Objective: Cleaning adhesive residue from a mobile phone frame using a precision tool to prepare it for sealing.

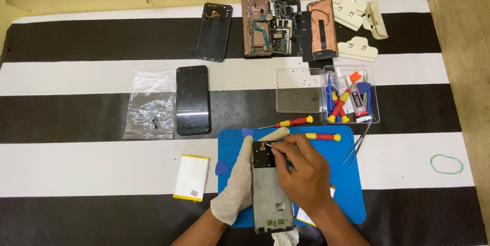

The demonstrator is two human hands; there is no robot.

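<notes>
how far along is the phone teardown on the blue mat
Done, by the look of it: a dark screen panel lies apart, a battery sits beside the blue mat, and stripped phone parts line the far edge. In hand: the gloved left hand steadies the phone frame while the right hand works a thin tool at its top end. Left: the dark board up there is not yet out.

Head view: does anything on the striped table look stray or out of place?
A green rubber band lies alone near the right edge, far from the blue mat. Only the left hand is gloved; the right hand is bare.
</notes>
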